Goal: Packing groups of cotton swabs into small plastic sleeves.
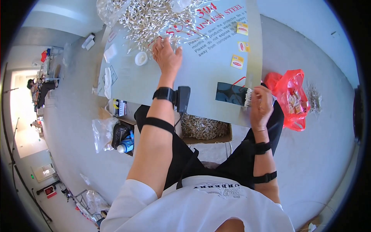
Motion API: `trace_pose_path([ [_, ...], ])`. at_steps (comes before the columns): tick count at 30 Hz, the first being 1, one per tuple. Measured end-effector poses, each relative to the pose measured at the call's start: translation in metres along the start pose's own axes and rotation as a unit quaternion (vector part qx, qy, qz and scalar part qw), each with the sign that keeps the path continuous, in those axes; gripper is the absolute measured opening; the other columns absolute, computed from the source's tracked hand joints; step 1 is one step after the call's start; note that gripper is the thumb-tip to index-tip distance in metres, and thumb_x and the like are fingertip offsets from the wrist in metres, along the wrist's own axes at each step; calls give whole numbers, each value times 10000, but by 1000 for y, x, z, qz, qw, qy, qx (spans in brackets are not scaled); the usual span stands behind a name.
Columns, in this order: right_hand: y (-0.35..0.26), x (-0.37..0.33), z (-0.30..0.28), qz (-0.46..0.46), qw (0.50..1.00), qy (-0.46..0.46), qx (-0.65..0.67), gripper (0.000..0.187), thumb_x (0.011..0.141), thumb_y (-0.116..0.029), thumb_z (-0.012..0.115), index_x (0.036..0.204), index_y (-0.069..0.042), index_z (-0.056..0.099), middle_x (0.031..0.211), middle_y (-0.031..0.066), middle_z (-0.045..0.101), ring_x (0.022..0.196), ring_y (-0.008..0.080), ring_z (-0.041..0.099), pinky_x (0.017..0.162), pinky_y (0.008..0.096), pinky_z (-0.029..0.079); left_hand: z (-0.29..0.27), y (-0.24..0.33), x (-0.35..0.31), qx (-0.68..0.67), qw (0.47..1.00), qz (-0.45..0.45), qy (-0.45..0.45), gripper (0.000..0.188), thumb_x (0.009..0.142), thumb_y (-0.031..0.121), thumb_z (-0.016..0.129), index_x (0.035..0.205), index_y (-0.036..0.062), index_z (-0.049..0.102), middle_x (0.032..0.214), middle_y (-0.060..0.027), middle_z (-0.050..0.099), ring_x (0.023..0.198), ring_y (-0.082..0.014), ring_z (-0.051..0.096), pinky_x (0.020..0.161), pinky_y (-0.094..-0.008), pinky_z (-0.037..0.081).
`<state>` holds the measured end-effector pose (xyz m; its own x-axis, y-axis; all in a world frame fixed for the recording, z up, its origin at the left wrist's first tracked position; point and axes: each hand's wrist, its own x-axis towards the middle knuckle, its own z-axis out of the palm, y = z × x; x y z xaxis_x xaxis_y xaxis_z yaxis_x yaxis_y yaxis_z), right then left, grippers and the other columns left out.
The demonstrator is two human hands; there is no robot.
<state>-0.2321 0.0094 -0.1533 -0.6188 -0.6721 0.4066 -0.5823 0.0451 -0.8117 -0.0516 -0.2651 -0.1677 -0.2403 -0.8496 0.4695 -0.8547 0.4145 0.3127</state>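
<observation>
My left hand [167, 56] reaches over the table with its fingers spread. Its fingertips touch the near edge of a big loose heap of cotton swabs [150, 21], and nothing shows in its grip. At the table's right front edge my right hand [262, 106] has its fingers curled in against a row of white cotton swab tips [248, 97]. These tips stick out of the right end of a flat, dark, shiny packet [231, 93]. The fingers hide how far the swabs reach into the hand.
Small yellow-and-white packets [237, 62] lie along the table's right side. A round white lid or dish [141, 58] sits left of my left hand. Below the front edge stands a cardboard box of swabs [205, 127]. A red plastic bag [295, 100] hangs to the right.
</observation>
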Motion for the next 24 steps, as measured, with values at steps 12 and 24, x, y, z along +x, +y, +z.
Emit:
trace_pose_path([
  [12, -22, 40, 99, 33, 986, -157, 51, 273, 783, 35, 640, 1048, 2, 585, 962, 145, 583, 743, 257, 622, 671, 336, 514, -29, 5, -83, -178, 977, 56, -103, 650, 794, 112, 685, 1374, 32, 403, 1418, -222, 387, 1340, -406, 327, 1102, -537, 256],
  [24, -22, 117, 170, -149, 944, -201, -217, 283, 747, -106, 695, 1026, -97, 652, 1106, 115, 563, 1072, 332, 525, 896, 403, 463, -32, 4, -62, -132, 990, -8, -39, 298, 745, 125, 712, 1028, 94, 623, 1133, -101, 546, 1078, -329, 489, 923, -444, 389],
])
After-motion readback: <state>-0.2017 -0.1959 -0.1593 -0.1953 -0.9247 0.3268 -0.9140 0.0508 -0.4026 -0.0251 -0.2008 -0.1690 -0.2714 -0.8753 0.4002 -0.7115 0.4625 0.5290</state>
